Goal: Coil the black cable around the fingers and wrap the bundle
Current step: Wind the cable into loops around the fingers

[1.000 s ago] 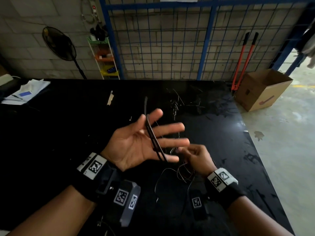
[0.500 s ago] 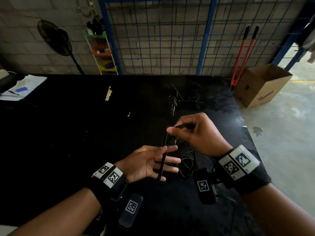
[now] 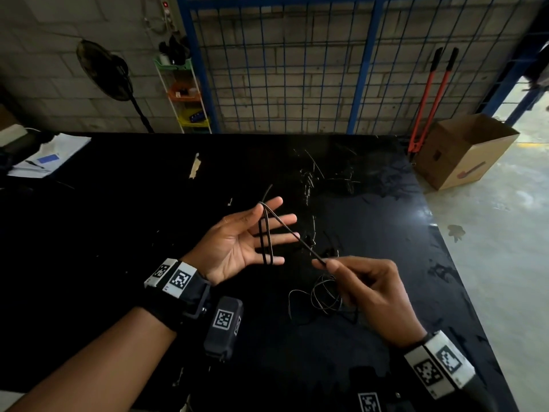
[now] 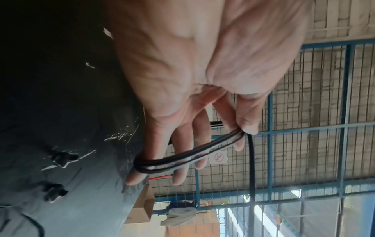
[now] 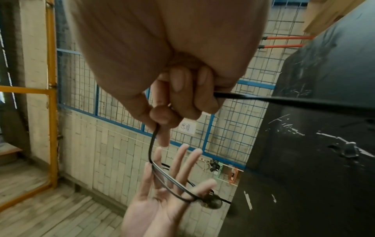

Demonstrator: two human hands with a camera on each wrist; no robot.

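My left hand (image 3: 237,242) is held palm up over the black table (image 3: 118,218), fingers straight and spread. The black cable (image 3: 265,239) lies in a few turns across them, from the thumb side to the little finger; in the left wrist view the coil (image 4: 182,156) crosses the fingers and the thumb tip lies against it. One taut strand runs from the coil to my right hand (image 3: 365,289), which pinches it between thumb and forefinger, seen close in the right wrist view (image 5: 162,115). The loose rest of the cable (image 3: 323,295) lies in loops on the table under the right hand.
Short cable scraps (image 3: 312,173) litter the far middle of the table. Papers (image 3: 50,156) lie at the far left. Off the right edge stand a cardboard box (image 3: 466,150) and red bolt cutters (image 3: 427,99). A blue mesh fence (image 3: 297,69) closes the back.
My right hand has come down from above the left fingers to the near right, drawing the strand taut. The left hand has risen and spread its fingers wider.
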